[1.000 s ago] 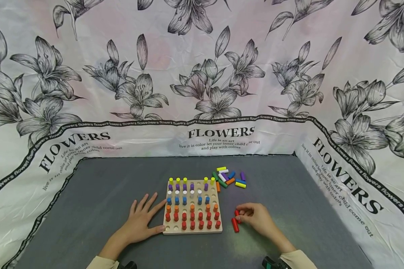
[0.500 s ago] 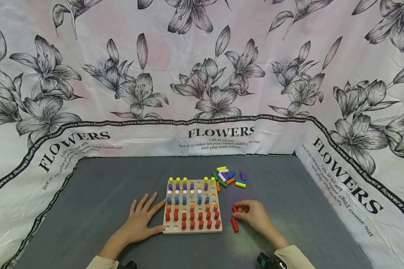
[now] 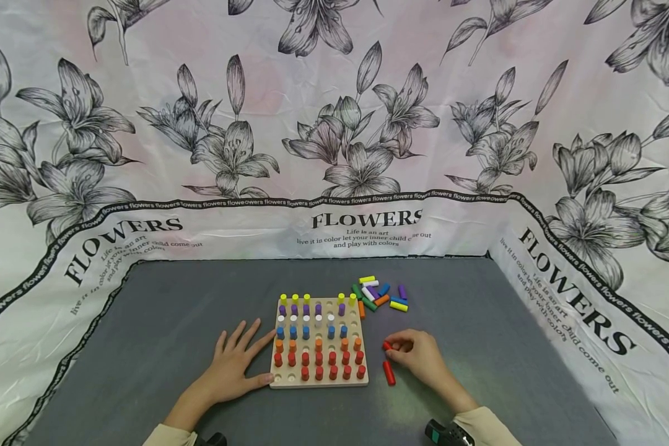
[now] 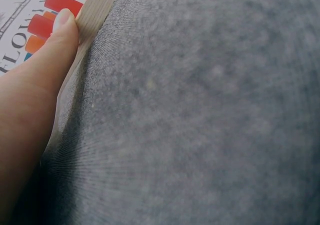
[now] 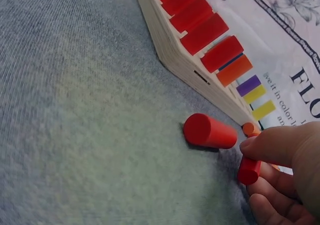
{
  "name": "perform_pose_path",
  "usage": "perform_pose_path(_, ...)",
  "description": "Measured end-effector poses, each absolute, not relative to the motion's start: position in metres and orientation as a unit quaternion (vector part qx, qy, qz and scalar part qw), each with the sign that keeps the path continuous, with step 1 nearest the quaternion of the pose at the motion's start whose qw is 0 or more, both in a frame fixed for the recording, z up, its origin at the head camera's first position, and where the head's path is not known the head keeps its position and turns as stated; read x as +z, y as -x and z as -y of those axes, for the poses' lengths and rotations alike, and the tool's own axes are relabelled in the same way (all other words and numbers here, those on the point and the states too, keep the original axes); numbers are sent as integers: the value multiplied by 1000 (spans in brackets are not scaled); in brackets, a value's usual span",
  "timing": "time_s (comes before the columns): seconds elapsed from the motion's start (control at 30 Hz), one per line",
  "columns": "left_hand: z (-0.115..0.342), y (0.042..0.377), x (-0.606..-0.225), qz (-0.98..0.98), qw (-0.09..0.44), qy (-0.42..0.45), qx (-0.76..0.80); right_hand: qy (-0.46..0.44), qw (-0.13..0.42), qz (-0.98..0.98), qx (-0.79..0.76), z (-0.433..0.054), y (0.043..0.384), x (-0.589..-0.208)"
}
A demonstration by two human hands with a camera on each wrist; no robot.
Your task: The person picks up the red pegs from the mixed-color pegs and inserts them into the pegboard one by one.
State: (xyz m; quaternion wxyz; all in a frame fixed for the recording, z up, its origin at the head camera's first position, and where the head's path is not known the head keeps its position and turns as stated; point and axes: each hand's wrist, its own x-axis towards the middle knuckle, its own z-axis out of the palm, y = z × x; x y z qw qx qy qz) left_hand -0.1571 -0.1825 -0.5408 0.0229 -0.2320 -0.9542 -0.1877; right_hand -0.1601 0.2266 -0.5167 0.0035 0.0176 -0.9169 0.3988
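Note:
A wooden pegboard (image 3: 319, 382) stands on the grey table with rows of coloured pegs in its holes: yellow, purple, white, blue, orange and red. At its left edge my left hand (image 3: 235, 365) lies spread, the thumb touching the front left corner. In the left wrist view that thumb rests against the board's wooden side. To the right of the board, my right hand (image 3: 420, 356) pinches a red peg (image 5: 249, 170) between thumb and fingers, low over the cloth. A second red peg (image 3: 388, 373) lies on the table just in front of that hand, apart from it.
Behind the board's right corner lies a loose pile of pegs, among them a green peg (image 3: 370, 305), a purple peg (image 3: 402, 292) and a yellow peg (image 3: 398, 306). An orange peg (image 3: 361, 310) lies against the board's right side. A flower-printed cloth (image 3: 362, 229) walls the table's back and sides.
My right hand has shifted slightly left toward the board with the red peg in its fingers. The left hand and the board have stayed where they were.

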Motion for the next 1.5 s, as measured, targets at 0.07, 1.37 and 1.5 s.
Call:
perform_pose_path(0.07,182,157,-540,954,23,232,-189,-19,5,917,399,-225,160,-514)
perform_pose_path(1.37,183,156,-537,953,15,231,-197,-178,39,868,463,-177,152,-479)
perform_pose_path(1.5,183,156,-539,946,35,239,-215,-167,13,859,484,-168,152,-477)
